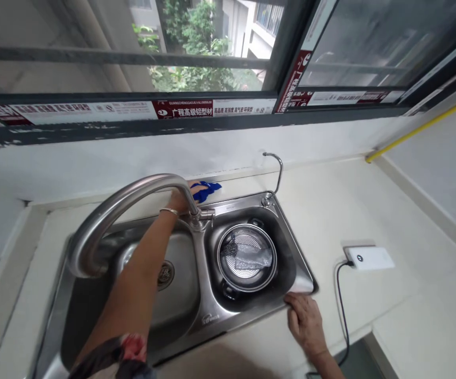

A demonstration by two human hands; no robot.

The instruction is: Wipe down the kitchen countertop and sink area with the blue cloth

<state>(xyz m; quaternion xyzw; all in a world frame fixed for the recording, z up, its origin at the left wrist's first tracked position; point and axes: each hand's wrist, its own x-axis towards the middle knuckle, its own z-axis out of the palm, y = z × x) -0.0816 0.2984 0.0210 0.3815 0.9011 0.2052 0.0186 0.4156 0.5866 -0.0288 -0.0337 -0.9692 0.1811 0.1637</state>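
My left hand (181, 197) reaches behind the faucet (133, 187) and presses a blue cloth (206, 191) to the counter strip between sink and wall. The faucet hides part of that hand; the fingers seen are closed on the cloth. At the front right corner of the double-bowl steel sink (203, 284), my right hand (306, 322) rests with curled fingers gripping the rim. In the right bowl stands a round pot (220, 247) with a perforated steamer insert (247, 272). A silvery-grey scrubbing cloth (254, 257) and a dark mesh scrubber (228, 250) lie in it.
A thin curved tap (279, 168) rises at the sink's back right corner. On the right counter lies a white power bank (371, 258) with a black cable (342, 308) running over the front edge. A window frame (133, 123) spans the wall behind; a yellow pipe (421, 128) runs at right.
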